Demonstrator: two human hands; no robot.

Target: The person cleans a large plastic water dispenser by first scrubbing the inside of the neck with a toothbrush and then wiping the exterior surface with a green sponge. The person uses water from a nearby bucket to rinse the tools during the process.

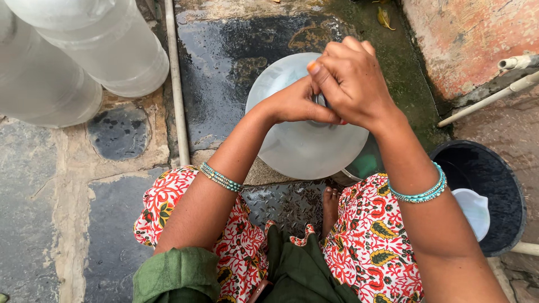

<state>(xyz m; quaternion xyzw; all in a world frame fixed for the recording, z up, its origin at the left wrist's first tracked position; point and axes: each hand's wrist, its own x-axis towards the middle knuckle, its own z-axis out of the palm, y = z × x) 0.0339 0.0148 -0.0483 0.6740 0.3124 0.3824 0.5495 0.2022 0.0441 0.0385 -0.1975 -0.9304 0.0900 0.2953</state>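
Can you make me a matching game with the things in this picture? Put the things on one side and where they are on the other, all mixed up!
Things:
1. big clear water jug
2. black bucket
3. two clear bottles
4. thin white pipe

Places:
A. top left corner, lying side by side
B. running up the wet ground, left of the jug
C. far right, with a pale scoop inside
D. in the middle, under both hands

Pairs: 1-D, 2-C, 3-A, 4-B.

The left hand and right hand are closed over the jug's top.
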